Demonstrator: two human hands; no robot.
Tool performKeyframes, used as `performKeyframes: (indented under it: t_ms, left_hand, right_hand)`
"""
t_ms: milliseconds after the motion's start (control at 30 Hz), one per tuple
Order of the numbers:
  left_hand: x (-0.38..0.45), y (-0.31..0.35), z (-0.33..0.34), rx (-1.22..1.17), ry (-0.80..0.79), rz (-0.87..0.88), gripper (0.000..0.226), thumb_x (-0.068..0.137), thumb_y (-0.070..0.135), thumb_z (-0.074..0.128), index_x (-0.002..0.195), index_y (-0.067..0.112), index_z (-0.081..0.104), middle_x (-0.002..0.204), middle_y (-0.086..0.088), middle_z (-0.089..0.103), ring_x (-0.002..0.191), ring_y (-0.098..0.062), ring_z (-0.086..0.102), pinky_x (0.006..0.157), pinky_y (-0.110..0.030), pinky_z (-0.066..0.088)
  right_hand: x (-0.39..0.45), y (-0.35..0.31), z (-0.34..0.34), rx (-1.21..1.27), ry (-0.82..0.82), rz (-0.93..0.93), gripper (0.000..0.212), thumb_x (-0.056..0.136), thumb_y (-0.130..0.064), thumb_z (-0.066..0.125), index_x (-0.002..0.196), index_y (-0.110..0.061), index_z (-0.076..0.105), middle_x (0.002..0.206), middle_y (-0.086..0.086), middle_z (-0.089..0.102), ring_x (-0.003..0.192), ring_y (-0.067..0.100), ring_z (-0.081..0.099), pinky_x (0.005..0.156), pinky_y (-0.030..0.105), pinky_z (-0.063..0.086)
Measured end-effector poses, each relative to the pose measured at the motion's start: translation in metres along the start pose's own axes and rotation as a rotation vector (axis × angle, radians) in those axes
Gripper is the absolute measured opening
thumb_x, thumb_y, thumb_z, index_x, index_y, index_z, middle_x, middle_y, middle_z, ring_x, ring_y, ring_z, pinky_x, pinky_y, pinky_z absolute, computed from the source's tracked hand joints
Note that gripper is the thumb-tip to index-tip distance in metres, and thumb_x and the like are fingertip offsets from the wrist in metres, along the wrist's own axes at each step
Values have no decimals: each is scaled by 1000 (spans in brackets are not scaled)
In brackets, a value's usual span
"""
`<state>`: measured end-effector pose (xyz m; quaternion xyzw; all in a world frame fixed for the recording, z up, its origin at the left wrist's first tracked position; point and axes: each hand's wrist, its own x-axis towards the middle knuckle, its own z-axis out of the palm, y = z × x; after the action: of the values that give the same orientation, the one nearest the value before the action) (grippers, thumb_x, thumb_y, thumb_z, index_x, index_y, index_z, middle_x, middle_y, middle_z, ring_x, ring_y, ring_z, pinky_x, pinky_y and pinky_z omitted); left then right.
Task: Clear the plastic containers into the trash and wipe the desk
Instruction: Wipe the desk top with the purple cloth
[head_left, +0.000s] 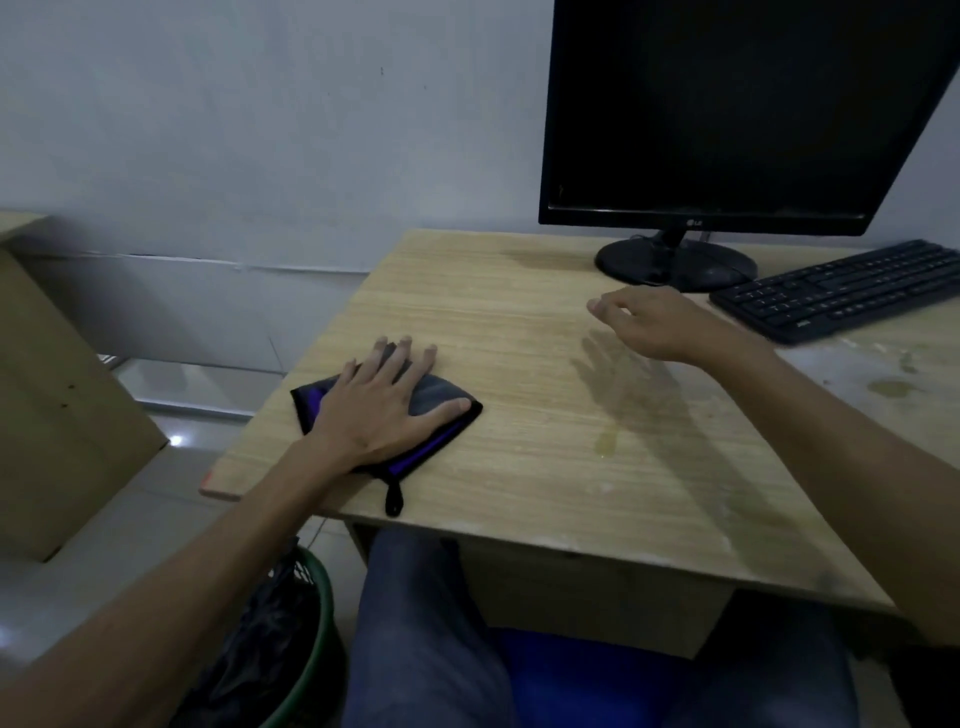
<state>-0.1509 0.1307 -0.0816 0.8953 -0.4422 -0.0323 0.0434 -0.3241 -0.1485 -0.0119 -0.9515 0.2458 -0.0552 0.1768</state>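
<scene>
My left hand (376, 402) lies flat, fingers spread, on a folded grey cloth (436, 397) with black and purple edging, near the left front corner of the wooden desk (519, 322). My right hand (644, 319) hovers just above the desk in front of the monitor stand, fingers loosely curled and holding nothing. A small yellowish wet spot (605, 442) marks the desk between my hands, and more stains (891, 387) show at the right. A green trash bin (306, 639) with a black liner stands on the floor below the desk's left corner. No plastic containers are in view.
A black monitor (737, 114) on a round stand (675, 265) stands at the back right, with a black keyboard (841, 291) beside it. A cardboard box (57, 405) sits on the floor to the left. My legs and a blue seat (571, 680) are under the desk.
</scene>
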Motion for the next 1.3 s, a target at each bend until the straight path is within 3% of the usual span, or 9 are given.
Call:
performKeyframes:
  t_ms: [167, 267, 367, 467, 567, 700, 900, 1033, 1300]
  left_hand:
    - [-8, 62, 11, 4, 41, 124, 100, 84, 91, 15, 164, 31, 3, 173, 4, -1, 159, -19, -6, 127, -46, 4]
    - [0, 108, 16, 16, 44, 222, 102, 85, 91, 13, 165, 28, 3, 173, 2, -1, 159, -20, -6, 127, -46, 2]
    - [8, 154, 24, 13, 32, 363, 108, 84, 93, 12, 165, 23, 1, 173, 0, -2, 159, -21, -8, 128, -47, 1]
    - [13, 184, 29, 12, 19, 438, 113, 81, 94, 12, 164, 19, -4, 173, -1, -6, 159, -20, -10, 128, -46, 1]
    - [16, 185, 29, -1, 19, 453, 112, 82, 94, 17, 164, 21, -6, 173, 2, -8, 158, -18, -12, 129, -42, -1]
    - [12, 147, 20, -10, -25, 423, 114, 77, 99, 20, 163, 30, -8, 171, 12, -10, 157, -14, -14, 128, -39, 0]
    - [6, 78, 2, 25, -99, 399, 125, 66, 105, 10, 163, 29, -10, 170, 14, -11, 157, -9, -12, 129, -38, 3]
    - [14, 100, 3, 41, -76, 461, 119, 72, 102, 14, 163, 29, -8, 170, 14, -9, 157, -9, -9, 129, -41, 5]
    - [32, 214, 24, 55, -16, 707, 108, 85, 91, 25, 164, 22, -4, 172, 4, -2, 159, -16, -5, 129, -44, 3]
  right_hand:
    - [-31, -6, 2, 59, 55, -53, 54, 108, -51, 34, 139, -14, 60, 152, 4, 53, 139, 25, 45, 107, 37, 34]
    - [-51, -4, -7, 87, 119, -53, 52, 109, -46, 36, 133, -7, 62, 141, 8, 60, 130, 26, 51, 99, 34, 36]
    - [-68, 3, -21, 105, 175, -57, 52, 110, -42, 36, 124, -1, 63, 131, 16, 63, 120, 29, 55, 99, 40, 40]
    - [-83, 18, -32, 102, 243, -40, 49, 109, -45, 35, 127, -12, 66, 145, 3, 59, 132, 19, 51, 98, 29, 37]
    - [-92, 31, -40, 109, 293, -15, 48, 109, -48, 35, 138, -22, 63, 151, -5, 53, 140, 13, 45, 99, 22, 29]
    - [-99, 38, -44, 121, 306, 2, 48, 109, -46, 35, 138, -20, 63, 151, -5, 53, 141, 14, 44, 99, 21, 28]
    - [-101, 32, -25, 171, 191, -38, 48, 109, -42, 37, 127, -7, 65, 136, 8, 63, 125, 25, 56, 102, 37, 43]
    - [-94, 36, -12, 159, 167, -27, 54, 108, -49, 37, 148, -17, 52, 155, -3, 49, 143, 15, 42, 108, 24, 28]
    - [-108, 58, -12, 126, 263, -5, 39, 109, -33, 42, 135, -12, 61, 139, 4, 61, 129, 18, 53, 95, 19, 33]
